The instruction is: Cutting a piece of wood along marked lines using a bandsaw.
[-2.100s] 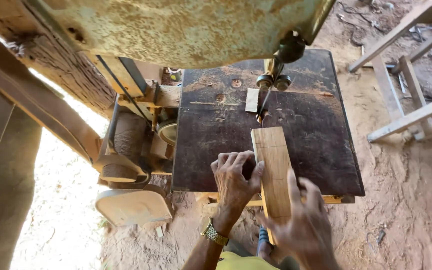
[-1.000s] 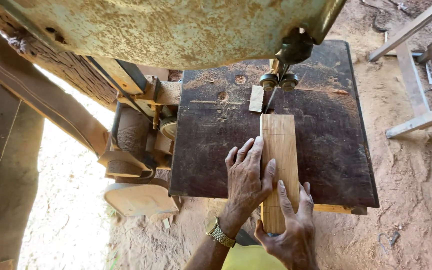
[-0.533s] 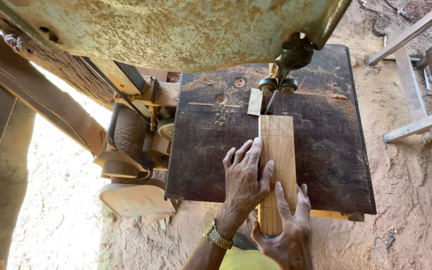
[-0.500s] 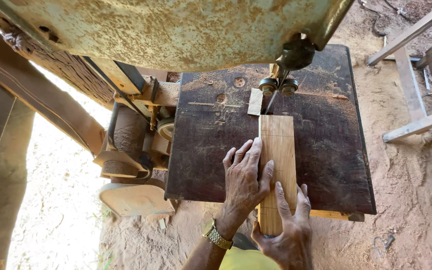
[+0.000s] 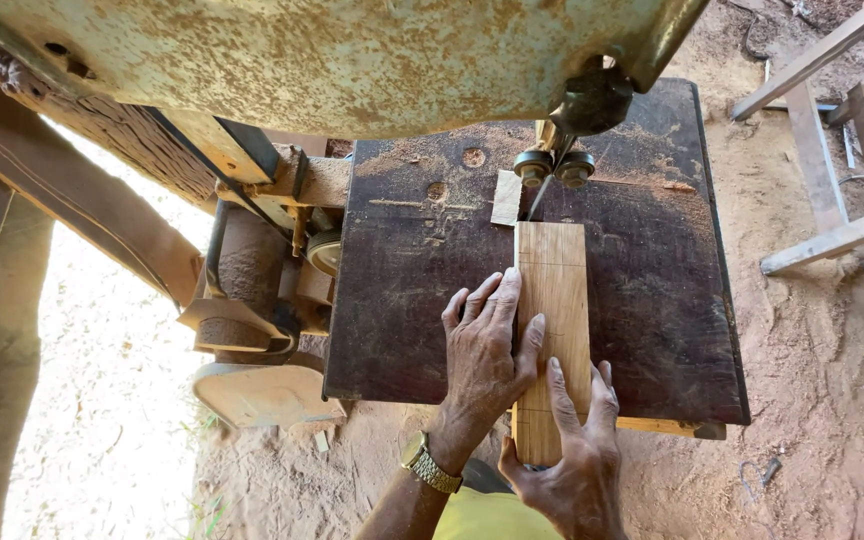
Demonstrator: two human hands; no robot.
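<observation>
A pale, narrow rectangular wooden board [image 5: 553, 320] is lying lengthwise on the dark, sawdust-dusted metal saw table [image 5: 652, 300], its far end meeting the thin saw blade [image 5: 540, 195] below the two round guide rollers [image 5: 553, 166]. The left hand [image 5: 484, 360] is pressing flat, fingers spread, against the board's left edge. The right hand [image 5: 577, 470] is gripping the board's near end, which is overhanging the table.

we count one wooden board [image 5: 552, 300], one saw table [image 5: 652, 300], two guide rollers [image 5: 532, 166], one small offcut [image 5: 505, 198], two hands [image 5: 482, 360], one wristwatch [image 5: 429, 467].
</observation>
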